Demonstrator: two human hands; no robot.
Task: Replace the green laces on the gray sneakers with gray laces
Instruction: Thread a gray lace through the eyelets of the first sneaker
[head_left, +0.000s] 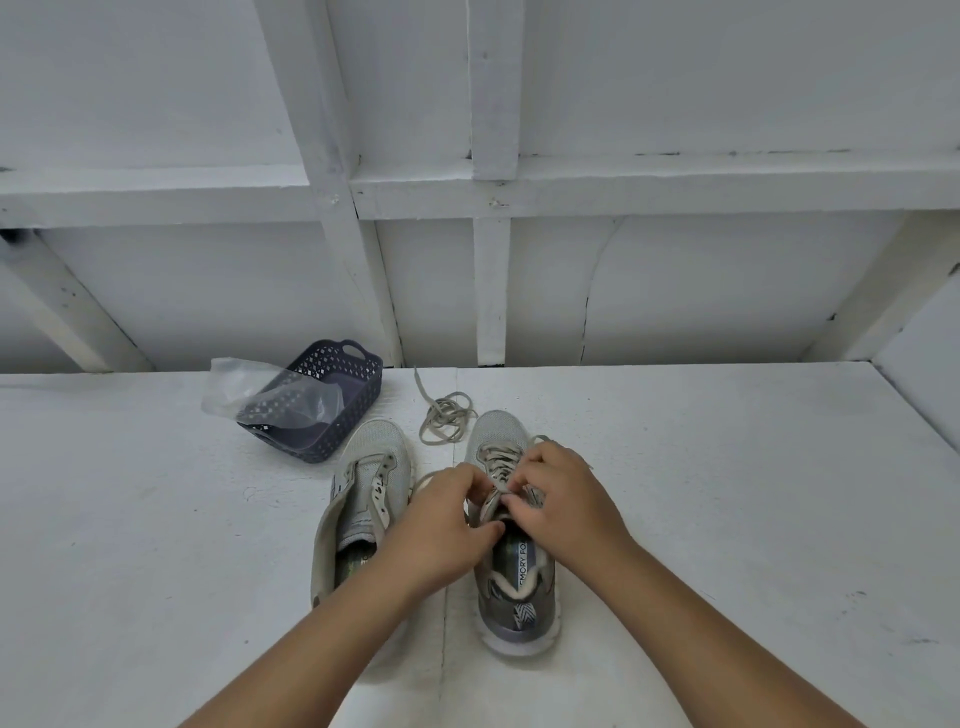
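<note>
Your two hands meet just below the centre of the frame, over the right sneaker. Your left hand comes in from the lower left with its fingers curled, pinching the lace at the top eyelets. Your right hand comes in from the lower right, fingers bent, pinching the same lace right beside the left fingertips; the two sets of fingertips nearly touch. The lace crosses the eyelets above your fingers, toward the toe; its colour reads pale grey-beige, and you cannot tell from here exactly which strand each hand holds.

The left sneaker stands just beside it, left of centre, with its eyelets bare and its tongue loose. Your left forearm covers its heel. A loose lace lies in a tangle on the white table between and just above the two toes, one end trailing toward the back edge.

Left of centre, above the left sneaker, sits a dark perforated basket with a handle slot. A clear plastic bag drapes over its left rim and into it; whether anything else lies inside is hard to make out through the plastic.

Your hands hide the upper eyelets and the tongue of the right sneaker, and both forearms are cut off at the bottom edge.
</note>
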